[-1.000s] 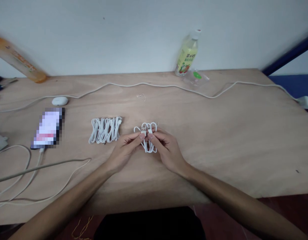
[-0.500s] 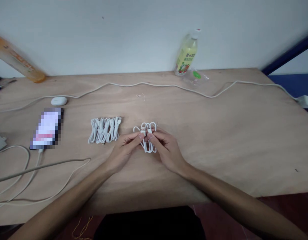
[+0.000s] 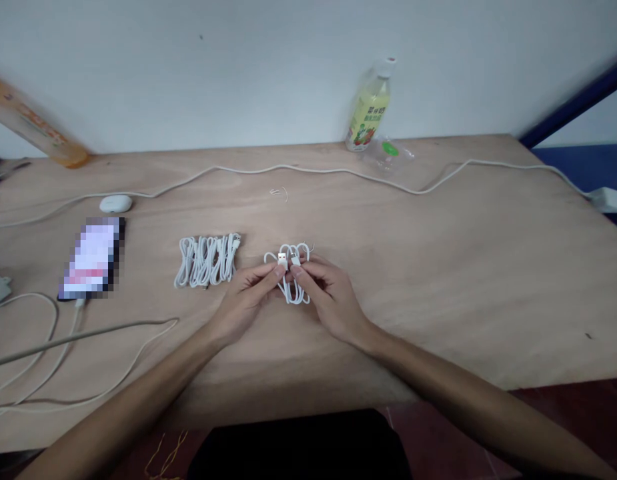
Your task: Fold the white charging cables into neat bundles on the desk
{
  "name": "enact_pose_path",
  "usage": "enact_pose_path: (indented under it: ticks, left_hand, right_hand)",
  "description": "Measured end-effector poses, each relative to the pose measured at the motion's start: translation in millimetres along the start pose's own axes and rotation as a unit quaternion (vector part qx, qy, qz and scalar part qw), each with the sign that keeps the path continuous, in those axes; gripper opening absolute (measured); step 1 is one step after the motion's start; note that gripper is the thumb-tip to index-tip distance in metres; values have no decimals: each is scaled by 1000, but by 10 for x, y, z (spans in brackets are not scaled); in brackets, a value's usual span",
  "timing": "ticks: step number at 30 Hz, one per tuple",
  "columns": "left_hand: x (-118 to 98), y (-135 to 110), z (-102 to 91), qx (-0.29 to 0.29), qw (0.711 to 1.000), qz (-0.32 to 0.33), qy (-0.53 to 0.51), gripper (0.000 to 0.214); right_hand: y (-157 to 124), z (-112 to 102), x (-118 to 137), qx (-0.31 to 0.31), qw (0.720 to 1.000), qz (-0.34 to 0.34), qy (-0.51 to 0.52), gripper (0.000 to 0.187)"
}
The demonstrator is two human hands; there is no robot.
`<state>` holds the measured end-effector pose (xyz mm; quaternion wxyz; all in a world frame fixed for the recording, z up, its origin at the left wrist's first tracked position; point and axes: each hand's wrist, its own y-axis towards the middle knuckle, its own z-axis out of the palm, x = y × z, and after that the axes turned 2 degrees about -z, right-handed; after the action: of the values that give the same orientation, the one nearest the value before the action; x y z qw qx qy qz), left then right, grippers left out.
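Observation:
Between my hands is a white USB cable [image 3: 292,292] folded into loops, its plug ends pointing away from me. My left hand [image 3: 251,293] pinches the bundle near the USB plug with thumb and fingers. On the other side, my right hand [image 3: 331,293] grips it by the second plug end, thumb on top. Part of the loops is hidden behind the fingers. A thin tie end sticks out at the bundle's upper right. Left of my hands, several coiled white cables [image 3: 208,260] lie side by side on the wooden table [image 3: 438,267].
A phone [image 3: 93,257] with a cable plugged in and a white earbud case [image 3: 115,203] lie at left. Behind are small white tie scraps [image 3: 279,193], a long white cord [image 3: 338,171], a yellow drink bottle [image 3: 371,110], clear plastic packaging [image 3: 388,153] and an orange bottle [image 3: 38,123].
The view has shifted slightly. Both hands keep their hold on the cable bundle, and the other things on the table stay where they were.

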<state>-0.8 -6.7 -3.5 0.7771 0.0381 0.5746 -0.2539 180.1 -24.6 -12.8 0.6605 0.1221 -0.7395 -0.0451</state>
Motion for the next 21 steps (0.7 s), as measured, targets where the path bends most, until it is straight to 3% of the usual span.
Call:
enact_pose_path:
  ticks: [21]
  left_hand:
    - [9,6,-1,5,1000,2,-9,39]
  right_hand:
    - [1,-11,-8,5,1000,-10,-16,36]
